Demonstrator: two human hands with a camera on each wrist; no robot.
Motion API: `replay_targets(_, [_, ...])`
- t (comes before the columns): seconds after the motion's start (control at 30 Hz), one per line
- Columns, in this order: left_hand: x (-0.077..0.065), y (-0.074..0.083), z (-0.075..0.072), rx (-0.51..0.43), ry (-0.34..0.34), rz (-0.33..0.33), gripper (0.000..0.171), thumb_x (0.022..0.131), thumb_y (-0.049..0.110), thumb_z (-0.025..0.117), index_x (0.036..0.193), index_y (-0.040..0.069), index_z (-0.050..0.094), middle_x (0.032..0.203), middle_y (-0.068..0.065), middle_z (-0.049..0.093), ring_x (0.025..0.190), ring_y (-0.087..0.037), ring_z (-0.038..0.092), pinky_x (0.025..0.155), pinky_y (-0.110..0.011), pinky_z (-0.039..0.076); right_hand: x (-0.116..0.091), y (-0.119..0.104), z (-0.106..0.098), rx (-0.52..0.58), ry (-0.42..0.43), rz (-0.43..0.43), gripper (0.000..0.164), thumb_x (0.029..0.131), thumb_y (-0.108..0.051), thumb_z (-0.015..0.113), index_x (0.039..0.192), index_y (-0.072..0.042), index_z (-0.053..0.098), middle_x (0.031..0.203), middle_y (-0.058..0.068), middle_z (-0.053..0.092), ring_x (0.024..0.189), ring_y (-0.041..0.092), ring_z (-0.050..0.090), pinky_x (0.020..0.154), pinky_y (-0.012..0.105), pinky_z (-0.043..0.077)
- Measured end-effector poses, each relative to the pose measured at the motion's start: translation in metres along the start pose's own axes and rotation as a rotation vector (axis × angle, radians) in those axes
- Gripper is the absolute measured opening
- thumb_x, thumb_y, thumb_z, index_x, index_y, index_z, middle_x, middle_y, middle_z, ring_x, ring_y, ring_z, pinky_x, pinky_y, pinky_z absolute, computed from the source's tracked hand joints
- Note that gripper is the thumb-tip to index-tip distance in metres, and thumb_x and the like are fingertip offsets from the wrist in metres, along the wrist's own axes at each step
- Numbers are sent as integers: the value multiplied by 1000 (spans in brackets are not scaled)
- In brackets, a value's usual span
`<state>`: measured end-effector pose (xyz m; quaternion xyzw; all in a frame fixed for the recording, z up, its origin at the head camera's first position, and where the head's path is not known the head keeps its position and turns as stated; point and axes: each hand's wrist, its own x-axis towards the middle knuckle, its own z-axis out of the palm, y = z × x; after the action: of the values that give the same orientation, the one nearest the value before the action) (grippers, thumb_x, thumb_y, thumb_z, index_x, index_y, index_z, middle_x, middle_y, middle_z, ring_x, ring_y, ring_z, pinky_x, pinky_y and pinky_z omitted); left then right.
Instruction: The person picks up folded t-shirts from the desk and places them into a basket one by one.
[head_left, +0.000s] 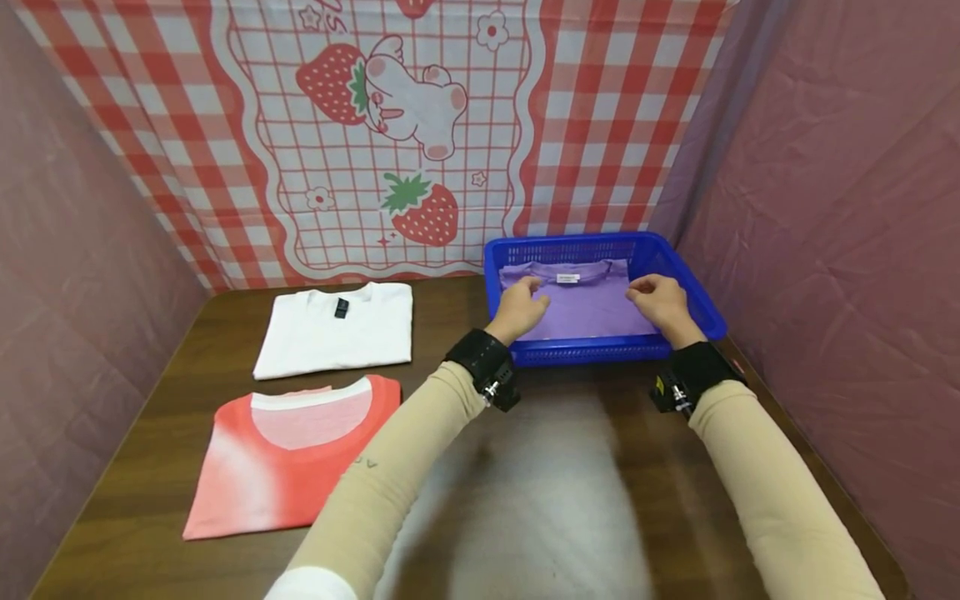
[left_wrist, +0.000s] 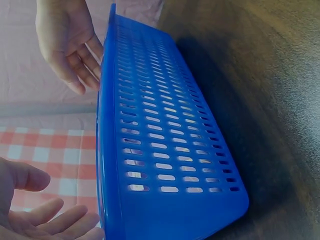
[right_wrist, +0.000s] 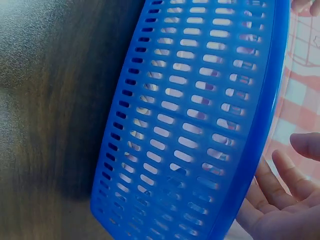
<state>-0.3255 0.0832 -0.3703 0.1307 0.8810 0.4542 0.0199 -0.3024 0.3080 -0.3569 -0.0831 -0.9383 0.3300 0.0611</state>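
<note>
A folded purple T-shirt (head_left: 585, 308) with a white neck label lies flat inside a blue plastic basket (head_left: 592, 348). Over the shirt's left part is my left hand (head_left: 520, 308), its thumb apart from loosely bent fingers. My right hand (head_left: 663, 307) is above the shirt's right edge, close to the basket's right side. In the left wrist view my left hand (left_wrist: 42, 212) has nothing between thumb and fingers, just past the basket rim. The right wrist view shows my right hand (right_wrist: 287, 197) likewise relaxed and holding nothing. The basket's slotted front wall (right_wrist: 175, 115) covers most of the shirt there.
Left of the basket, a folded white T-shirt (head_left: 337, 329) lies on the dark wooden table (head_left: 142, 450). In front of it is a folded coral and white T-shirt (head_left: 288, 467). A checked strawberry cloth (head_left: 600, 117) hangs behind, with pink curtains (head_left: 840, 233) at both sides.
</note>
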Motion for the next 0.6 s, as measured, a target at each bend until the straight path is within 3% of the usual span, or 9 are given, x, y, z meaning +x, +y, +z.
replay_targets(0.3, [-22, -1, -6, -80, 9, 92, 39, 92, 7, 52, 130, -3, 55, 127, -21, 63, 121, -30, 60, 105, -36, 46, -18, -8, 12, -5, 78, -105, 33, 93, -16, 54, 117, 7, 61, 114, 30, 64, 107, 42, 59, 97, 50, 43])
replay_targets(0.6, [-42, -7, -8, -190, 82, 155, 34, 90, 2, 54, 122, -4, 60, 118, -20, 68, 112, -30, 64, 99, -37, 51, -42, -19, 33, 82, 145, -187, 28, 91, -8, 55, 113, 6, 64, 110, 28, 68, 102, 41, 64, 92, 50, 49])
